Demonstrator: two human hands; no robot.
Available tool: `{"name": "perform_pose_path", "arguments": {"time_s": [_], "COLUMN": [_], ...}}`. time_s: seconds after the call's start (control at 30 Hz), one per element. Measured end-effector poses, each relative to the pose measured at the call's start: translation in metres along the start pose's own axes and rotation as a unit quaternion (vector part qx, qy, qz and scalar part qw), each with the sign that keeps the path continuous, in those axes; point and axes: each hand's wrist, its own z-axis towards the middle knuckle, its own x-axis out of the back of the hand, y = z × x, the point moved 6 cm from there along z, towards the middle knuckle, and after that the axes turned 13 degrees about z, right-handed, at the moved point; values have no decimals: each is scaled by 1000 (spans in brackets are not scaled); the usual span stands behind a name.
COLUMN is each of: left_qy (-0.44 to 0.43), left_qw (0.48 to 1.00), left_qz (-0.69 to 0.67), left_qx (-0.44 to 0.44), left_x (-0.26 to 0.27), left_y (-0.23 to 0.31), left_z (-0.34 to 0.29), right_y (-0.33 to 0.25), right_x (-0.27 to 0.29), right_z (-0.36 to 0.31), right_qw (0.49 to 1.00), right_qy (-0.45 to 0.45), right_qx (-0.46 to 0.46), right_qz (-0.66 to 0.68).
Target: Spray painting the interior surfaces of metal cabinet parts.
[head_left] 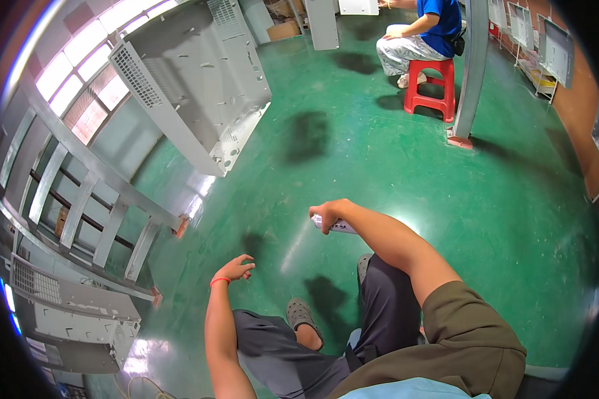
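Observation:
My right hand is wrapped round a spray can, whitish with dark purple print. The can lies sideways in the grip, partly hidden behind my fingers and forearm. To the left, my left hand, with a red band at the wrist, hangs in the air above the floor. Nothing is in it, and its fingers are loosely bent and apart. Beyond it, a large grey sheet-metal cabinet shell with vent grids and punched holes hangs or stands tilted at the upper left.
Metal framing and another grey panel line the left side. A person in blue sits on a red stool beside a steel post. Panels hang on a rack at the far right. The floor is green.

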Motion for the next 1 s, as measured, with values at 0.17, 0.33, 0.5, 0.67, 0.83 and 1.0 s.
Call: {"name": "perform_pose_path", "arguments": {"time_s": [0.17, 0.33, 0.5, 0.67, 0.83, 1.0], "left_qy": [1, 2, 1, 4, 5, 8], "left_qw": [1000, 1000, 1000, 1000, 1000, 1000], "left_qz": [-3, 1, 4, 1, -1, 2], "left_qx": [10, -1, 2, -6, -11, -14], "left_x": [6, 12, 13, 17, 21, 24], "left_y": [8, 20, 19, 23, 30, 41], "left_z": [7, 21, 27, 33, 37, 41], "right_y": [7, 21, 22, 24, 28, 33], "right_x": [10, 20, 22, 28, 35, 42], "right_z": [8, 19, 23, 25, 25, 23], "right_qw": [1000, 1000, 1000, 1000, 1000, 1000], "right_qy": [-3, 0, -12, -17, -16, -9], "right_qx": [-5, -3, -3, -2, -8, -11], "right_qz": [-2, -10, 0, 3, -2, -1]}}
